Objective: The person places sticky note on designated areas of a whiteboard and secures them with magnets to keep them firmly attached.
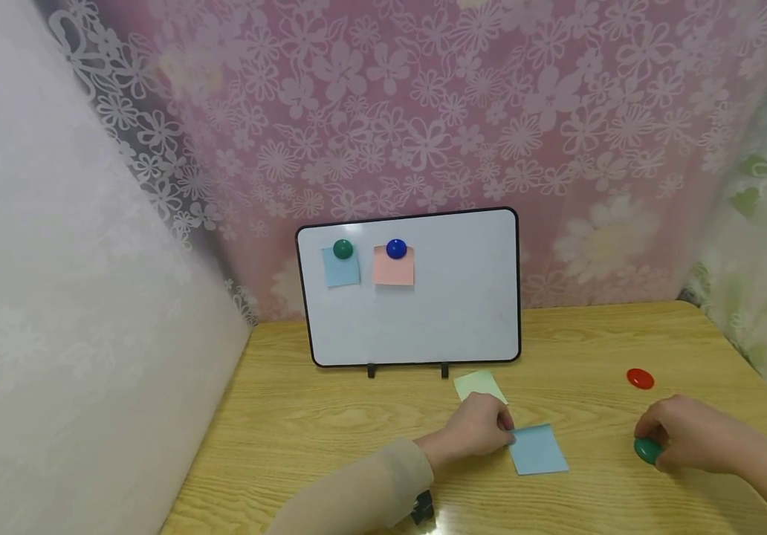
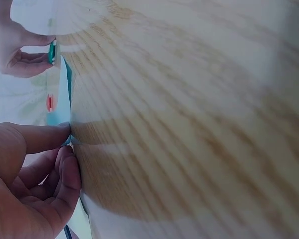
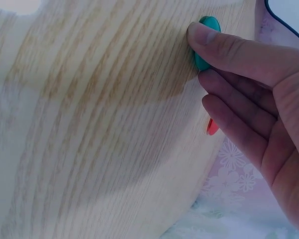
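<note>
My left hand [image 1: 480, 425] pinches the left edge of a blue sticky note [image 1: 539, 449] between thumb and fingers, low over the table. In the left wrist view the note [image 2: 65, 94] stands edge-on beyond the thumb. To the right, my right hand [image 1: 698, 435] grips a round green magnet [image 1: 647, 450] by its rim. The right wrist view shows thumb and fingertips around that green magnet [image 3: 207, 47]. A red magnet [image 1: 641, 379] lies on the table behind the right hand. Just beyond the left hand is a pale green sticky note [image 1: 480, 384], partly covered by it.
A whiteboard [image 1: 450, 312] stands on small black feet at the back. On it, a green magnet [image 1: 342, 249] holds a blue note [image 1: 341, 272] and a blue magnet [image 1: 396, 248] holds a pink note [image 1: 393, 273]. Floral curtains [image 1: 383, 111] surround the wooden table [image 1: 290, 446].
</note>
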Demonstrator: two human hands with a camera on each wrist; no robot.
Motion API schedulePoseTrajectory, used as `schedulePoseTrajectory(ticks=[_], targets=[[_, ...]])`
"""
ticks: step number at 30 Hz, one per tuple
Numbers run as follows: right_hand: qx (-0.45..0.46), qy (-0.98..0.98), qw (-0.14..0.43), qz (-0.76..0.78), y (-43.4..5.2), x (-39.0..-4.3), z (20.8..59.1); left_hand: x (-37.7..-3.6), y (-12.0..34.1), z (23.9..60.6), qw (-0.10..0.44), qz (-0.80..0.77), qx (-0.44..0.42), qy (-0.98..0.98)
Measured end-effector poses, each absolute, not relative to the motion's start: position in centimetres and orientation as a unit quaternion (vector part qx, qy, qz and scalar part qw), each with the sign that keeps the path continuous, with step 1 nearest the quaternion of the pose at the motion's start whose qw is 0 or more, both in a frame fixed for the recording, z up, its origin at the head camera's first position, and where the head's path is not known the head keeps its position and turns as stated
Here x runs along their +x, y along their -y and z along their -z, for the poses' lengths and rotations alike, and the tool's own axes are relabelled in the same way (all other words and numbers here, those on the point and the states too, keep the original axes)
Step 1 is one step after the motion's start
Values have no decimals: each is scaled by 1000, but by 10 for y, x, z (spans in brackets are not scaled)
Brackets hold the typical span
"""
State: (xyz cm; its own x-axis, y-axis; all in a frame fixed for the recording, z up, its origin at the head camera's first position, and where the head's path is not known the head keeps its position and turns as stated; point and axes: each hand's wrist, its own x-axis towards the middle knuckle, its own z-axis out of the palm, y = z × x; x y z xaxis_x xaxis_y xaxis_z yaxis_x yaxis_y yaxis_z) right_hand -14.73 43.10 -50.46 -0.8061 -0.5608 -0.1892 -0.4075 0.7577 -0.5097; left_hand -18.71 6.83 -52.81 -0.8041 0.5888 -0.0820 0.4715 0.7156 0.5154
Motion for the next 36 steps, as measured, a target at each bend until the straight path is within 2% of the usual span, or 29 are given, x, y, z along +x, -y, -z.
schedulePoseTrajectory(ticks=[10,36], targets=[[-253,-926,169,223,-429,-148,503,-190,-66,532,115,-258,290,-914],[-221,-930,182,230,-436,-150,508,-198,-58,531,166,-348,254,-887]])
